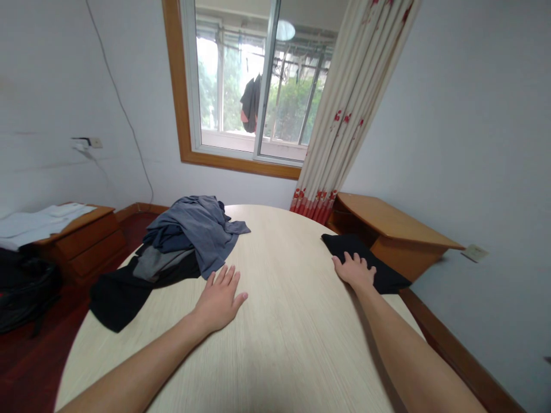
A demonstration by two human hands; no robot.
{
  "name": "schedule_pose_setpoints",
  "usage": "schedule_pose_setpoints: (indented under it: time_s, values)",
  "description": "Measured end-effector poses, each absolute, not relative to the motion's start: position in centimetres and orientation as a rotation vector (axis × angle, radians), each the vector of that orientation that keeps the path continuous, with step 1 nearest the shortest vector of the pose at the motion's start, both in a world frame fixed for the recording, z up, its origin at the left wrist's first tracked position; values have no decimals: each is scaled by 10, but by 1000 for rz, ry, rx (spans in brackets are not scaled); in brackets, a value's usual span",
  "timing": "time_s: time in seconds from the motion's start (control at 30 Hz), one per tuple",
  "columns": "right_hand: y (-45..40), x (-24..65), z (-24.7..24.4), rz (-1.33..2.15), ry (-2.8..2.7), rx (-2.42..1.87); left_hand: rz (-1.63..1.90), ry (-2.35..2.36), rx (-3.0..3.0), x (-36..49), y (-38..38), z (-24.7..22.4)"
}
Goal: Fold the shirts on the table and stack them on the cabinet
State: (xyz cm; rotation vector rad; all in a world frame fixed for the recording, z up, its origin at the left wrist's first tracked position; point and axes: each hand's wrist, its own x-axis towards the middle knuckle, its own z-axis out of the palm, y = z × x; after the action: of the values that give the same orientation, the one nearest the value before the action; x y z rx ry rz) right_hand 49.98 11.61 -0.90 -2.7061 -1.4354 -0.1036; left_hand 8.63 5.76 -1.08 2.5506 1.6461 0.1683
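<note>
My left hand [220, 299] lies palm down on the pale round table [279, 332], its fingers stretched and a little apart. Just beyond its fingertips is a loose heap of clothes: a blue-grey garment [193, 221] on top, a grey piece [161, 262] below it, and a black garment [123, 295] hanging toward the left edge. On the right, my right hand [356, 272] rests with spread fingers on a flat, folded black cloth [385, 274]. That cloth lies at the table's right edge; its exact kind cannot be made out.
A wooden desk [400, 217] stands behind the table's right edge. To the left is a wooden cabinet [92, 244] with white papers [43, 221] on it, and a black bag [28, 292] on the floor. A patterned curtain [340, 120] hangs beside the window [232, 86].
</note>
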Motion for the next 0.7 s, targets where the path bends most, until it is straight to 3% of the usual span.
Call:
schedule_pose_setpoints:
  time_s: [0.13, 0.3, 0.47, 0.7]
  values:
    - [126, 507, -11, -127, -1372, -2712, 218, 1646, 2535, 86, 58, -13]
    - [121, 469, -12, -431, -1555, -2574, 209, 1641, 2552, 86, 58, -16]
    - [94, 384, -23, 9, -1905, -2317, 176, 1670, 2652, 92, 56, -5]
    - [60, 348, -20, 142, -2036, -2131, 66, 1583, 2721, 97, 79, 31]
